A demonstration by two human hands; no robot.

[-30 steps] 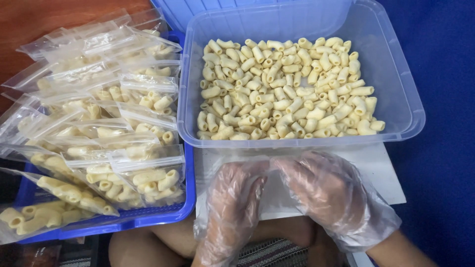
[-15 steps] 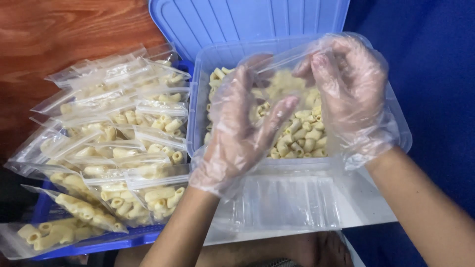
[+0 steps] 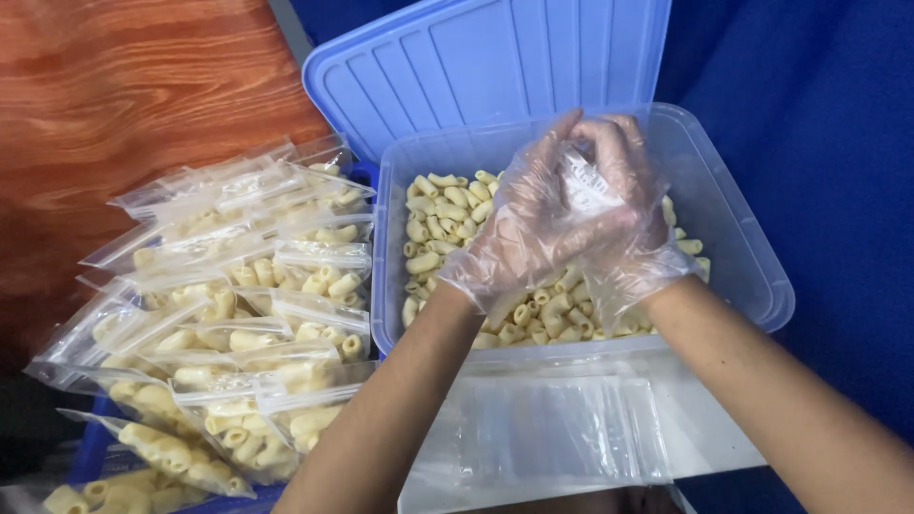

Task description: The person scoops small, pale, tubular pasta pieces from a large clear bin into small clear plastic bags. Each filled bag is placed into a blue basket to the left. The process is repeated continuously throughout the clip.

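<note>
Both my hands wear thin clear plastic gloves and are held together above a clear plastic tub (image 3: 762, 276) full of dry macaroni (image 3: 447, 224). My left hand (image 3: 524, 228) and my right hand (image 3: 624, 205) pinch a small empty clear zip bag (image 3: 583, 183) between them, over the pasta. Whether the bag's mouth is open I cannot tell. Several flat empty zip bags (image 3: 552, 433) lie in a stack in front of the tub, under my forearms.
A blue tray (image 3: 95, 443) at the left holds several filled macaroni bags (image 3: 248, 314). A blue lid (image 3: 495, 67) leans behind the tub. Wooden surface at the far left, blue cloth at the right.
My hands have come up from the stack of empty bags with one bag and closed together over the tub. The view has tilted, showing more of the lid.
</note>
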